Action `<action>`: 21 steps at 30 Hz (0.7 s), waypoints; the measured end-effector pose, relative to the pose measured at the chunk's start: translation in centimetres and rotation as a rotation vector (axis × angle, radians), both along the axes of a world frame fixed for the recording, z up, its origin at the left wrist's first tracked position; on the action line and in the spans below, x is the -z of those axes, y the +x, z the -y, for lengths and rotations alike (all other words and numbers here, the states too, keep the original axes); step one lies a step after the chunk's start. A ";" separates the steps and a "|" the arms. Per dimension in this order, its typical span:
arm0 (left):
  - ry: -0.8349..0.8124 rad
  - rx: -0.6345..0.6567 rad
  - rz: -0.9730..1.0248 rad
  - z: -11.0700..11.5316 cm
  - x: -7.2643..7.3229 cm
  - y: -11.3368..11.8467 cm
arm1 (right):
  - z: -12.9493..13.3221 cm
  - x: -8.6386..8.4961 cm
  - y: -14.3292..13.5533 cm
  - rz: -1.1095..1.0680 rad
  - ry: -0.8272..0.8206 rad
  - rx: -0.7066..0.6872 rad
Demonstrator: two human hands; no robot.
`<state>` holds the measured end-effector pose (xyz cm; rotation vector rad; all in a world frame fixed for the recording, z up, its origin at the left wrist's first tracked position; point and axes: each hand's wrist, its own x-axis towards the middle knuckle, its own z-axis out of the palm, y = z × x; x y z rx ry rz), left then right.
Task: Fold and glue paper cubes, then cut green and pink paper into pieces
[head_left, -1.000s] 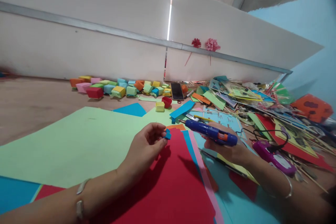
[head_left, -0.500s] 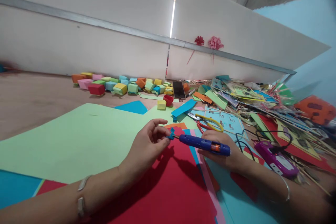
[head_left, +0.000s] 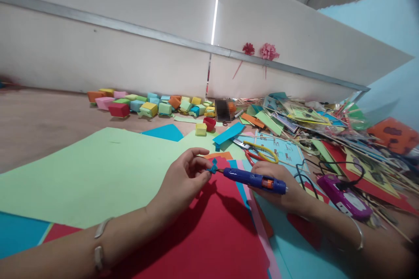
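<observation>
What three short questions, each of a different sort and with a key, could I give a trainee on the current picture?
1. What is in the right hand?
a) the scissors
b) the blue glue gun
c) a paper flower

2. True or false: the nozzle of the glue gun points toward the small blue paper piece in the fingers of the left hand.

3. Fill in the colour: the small paper box next to the small red one, just beyond the stacked sheets, is ____.

Key: 1. b; 2. true; 3. yellow
</observation>
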<state>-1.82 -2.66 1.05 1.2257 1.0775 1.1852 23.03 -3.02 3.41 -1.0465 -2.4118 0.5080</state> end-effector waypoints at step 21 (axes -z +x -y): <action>-0.068 0.010 0.017 -0.1 0.2 0.0 | -0.3 -0.9 1.5 0.117 0.099 0.015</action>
